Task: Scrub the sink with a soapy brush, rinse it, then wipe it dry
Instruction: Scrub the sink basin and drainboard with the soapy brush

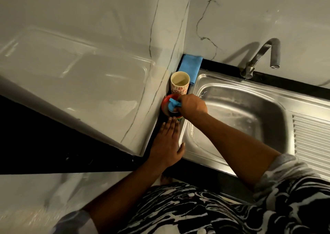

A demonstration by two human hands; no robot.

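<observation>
In the head view, the right hand (192, 106) stretched across the steel sink (241, 108) to a red bowl (164, 101) on the dark ledge at the basin's nine o'clock. Its fingers were curled round a blue-handled brush (173, 103), whose head seemed to sit in the bowl, though the hand hid it. The left hand (167, 144) lay flat at seven o'clock, fingers straight and together, thumb on the sink's rim; a patterned cup (180, 84) and folded blue cloth (190, 65) stood at ten o'clock, the tap (262, 55) at one.
</observation>
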